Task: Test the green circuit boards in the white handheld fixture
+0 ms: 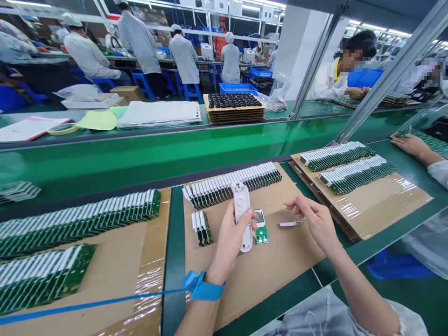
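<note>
My left hand point(234, 228) is closed around a long white plastic housing point(241, 203), its hollow inner side facing up. Just right of it, a small green circuit board with a grey display point(261, 233) lies on the cardboard sheet point(224, 284), partly hidden by my left fingers. My right hand point(313, 217) hovers over the sheet, fingers loosely bent and apart, with nothing visible in them. Below its fingertips lies a slim white piece with a thin end point(290, 224); whether they touch I cannot tell. A blue wrist strap point(206, 285) circles my left wrist.
Rows of boards point(234, 184) line the sheet's back, with a short stack point(202, 228) at left. More boards fill the left cardboard point(119, 261) and right cardboard point(378, 205). A blue cord point(105, 303) runs left. A co-worker's hand point(411, 145) rests at far right.
</note>
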`<state>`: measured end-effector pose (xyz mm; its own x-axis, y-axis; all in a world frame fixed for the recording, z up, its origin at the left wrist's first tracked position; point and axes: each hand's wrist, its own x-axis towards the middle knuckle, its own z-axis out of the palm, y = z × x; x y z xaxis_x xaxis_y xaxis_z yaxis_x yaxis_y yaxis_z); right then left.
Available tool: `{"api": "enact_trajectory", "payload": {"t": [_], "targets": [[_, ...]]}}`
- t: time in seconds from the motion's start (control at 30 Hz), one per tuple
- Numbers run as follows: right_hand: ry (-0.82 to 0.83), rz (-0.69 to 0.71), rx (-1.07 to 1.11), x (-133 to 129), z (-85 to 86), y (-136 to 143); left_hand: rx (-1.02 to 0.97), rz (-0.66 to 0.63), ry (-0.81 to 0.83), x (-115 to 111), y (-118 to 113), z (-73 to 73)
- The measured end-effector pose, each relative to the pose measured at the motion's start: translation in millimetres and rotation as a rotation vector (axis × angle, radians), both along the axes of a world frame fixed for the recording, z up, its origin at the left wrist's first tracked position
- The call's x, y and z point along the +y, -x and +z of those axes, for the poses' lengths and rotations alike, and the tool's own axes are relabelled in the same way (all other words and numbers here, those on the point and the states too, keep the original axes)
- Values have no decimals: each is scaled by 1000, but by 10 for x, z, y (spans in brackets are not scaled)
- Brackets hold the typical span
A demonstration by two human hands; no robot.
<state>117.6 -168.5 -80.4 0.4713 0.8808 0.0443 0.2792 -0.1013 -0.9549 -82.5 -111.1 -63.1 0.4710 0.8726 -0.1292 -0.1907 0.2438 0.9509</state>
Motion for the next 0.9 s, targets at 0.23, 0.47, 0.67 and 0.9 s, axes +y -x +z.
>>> {"api": "enact_trajectory", "payload": {"t": [0.23,0.47,0.67,0.9], "targets": [[222,-68,74,-89,-160,-393,126,81,-34,26,7,-78],[176,499,-463,-336,-5,-378,379,113,-86,26,4,-202],[115,293,-681,-313,-66,-300,506,110,-97,54,31,-211],[154,60,10,-8,117,305,482,82,-52,64,38,-195]]}}
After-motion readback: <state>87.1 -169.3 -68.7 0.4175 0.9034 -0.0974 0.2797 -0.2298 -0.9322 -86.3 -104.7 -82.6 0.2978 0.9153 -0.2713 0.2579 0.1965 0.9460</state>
